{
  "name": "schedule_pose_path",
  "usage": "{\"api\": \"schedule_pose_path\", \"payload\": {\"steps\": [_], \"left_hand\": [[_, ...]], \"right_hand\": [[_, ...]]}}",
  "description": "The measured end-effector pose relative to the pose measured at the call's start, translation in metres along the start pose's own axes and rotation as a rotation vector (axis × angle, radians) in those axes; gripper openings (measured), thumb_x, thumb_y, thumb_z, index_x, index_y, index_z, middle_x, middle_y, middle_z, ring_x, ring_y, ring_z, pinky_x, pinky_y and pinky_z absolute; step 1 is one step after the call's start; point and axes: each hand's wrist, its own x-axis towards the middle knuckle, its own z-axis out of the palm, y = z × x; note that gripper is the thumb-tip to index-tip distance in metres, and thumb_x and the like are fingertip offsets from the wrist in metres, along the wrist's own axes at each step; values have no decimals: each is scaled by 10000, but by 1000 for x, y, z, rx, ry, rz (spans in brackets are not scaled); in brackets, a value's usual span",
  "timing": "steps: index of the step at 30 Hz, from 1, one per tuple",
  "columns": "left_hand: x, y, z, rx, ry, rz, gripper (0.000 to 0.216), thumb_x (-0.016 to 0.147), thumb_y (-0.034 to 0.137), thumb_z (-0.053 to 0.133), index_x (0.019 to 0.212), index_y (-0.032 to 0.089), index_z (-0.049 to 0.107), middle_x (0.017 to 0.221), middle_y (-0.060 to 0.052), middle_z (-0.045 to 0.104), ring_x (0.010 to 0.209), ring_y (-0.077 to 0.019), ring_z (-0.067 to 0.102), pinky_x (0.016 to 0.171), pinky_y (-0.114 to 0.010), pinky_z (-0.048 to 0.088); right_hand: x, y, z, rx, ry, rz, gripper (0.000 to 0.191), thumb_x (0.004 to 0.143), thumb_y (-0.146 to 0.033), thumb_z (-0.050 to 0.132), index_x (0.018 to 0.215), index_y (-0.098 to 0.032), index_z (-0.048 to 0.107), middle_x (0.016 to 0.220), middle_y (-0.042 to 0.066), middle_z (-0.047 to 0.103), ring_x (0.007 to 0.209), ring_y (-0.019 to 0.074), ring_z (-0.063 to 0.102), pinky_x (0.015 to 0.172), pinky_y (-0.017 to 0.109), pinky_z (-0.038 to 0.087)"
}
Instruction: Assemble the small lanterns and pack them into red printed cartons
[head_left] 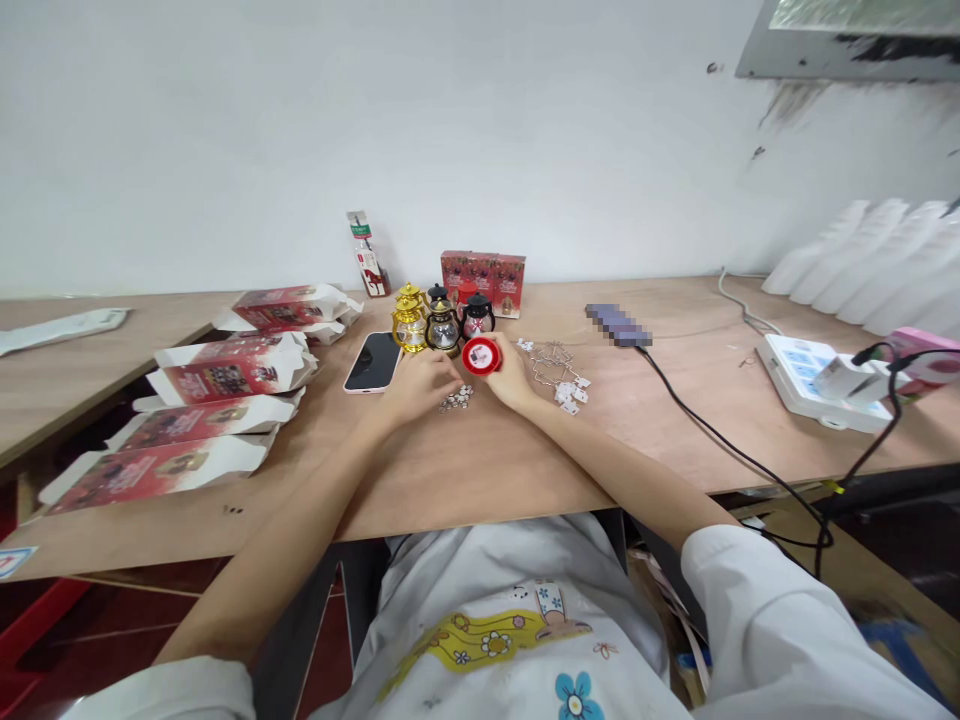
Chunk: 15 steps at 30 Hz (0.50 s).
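Both my hands meet at the middle of the wooden table [487,460]. My right hand [512,378] is closed round a small red lantern [481,355] lying on its side, its round base facing me. My left hand [420,385] touches the lantern from the left with fingers curled. Just behind stand a gold lantern [409,318], a dark lantern [442,325] and a black lantern [478,314]. A small heap of white tags [456,400] lies in front of my hands.
A phone [373,361] lies left of the lanterns. Several flattened red boxes [232,375] are stacked at left. Red cartons [483,278] and a bottle [367,255] stand by the wall. Tags on strings [559,372], a power strip [817,380] and black cables [720,440] lie at right.
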Motion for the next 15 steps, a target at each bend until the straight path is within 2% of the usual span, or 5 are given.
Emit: {"api": "schedule_pose_path", "payload": {"steps": [4, 7, 11, 15], "left_hand": [[0, 7, 6, -52, 293, 122, 232, 905, 370, 563, 846, 201, 709, 883, -51, 666, 811, -170, 590, 744, -307, 435], [0, 12, 9, -20, 448, 138, 205, 908, 354, 574, 866, 204, 708, 875, -47, 661, 811, -167, 587, 726, -308, 421], [0, 16, 10, 14, 536, 86, 181, 907, 339, 585, 879, 211, 711, 878, -42, 653, 830, -168, 591, 733, -317, 414], [0, 16, 10, 11, 546, 120, 153, 888, 328, 615, 862, 215, 716, 879, -37, 645, 831, -167, 590, 733, -319, 411]], "right_hand": [[-2, -1, 0, -45, -31, -38, 341, 667, -126, 644, 981, -225, 556, 1045, 45, 670, 1011, 260, 605, 919, 430, 452], [-3, -3, 1, -65, -61, -66, 301, 702, -157, 632, 983, -237, 559, 1052, 36, 669, 1027, 260, 599, 928, 441, 447], [-6, -7, 2, -74, -90, -106, 275, 736, -174, 599, 1000, -241, 559, 1056, 38, 662, 1029, 253, 596, 918, 433, 455], [-9, -9, 6, -54, -113, -109, 344, 715, -169, 592, 1048, -233, 534, 1096, 53, 639, 1019, 243, 596, 915, 422, 474]]}}
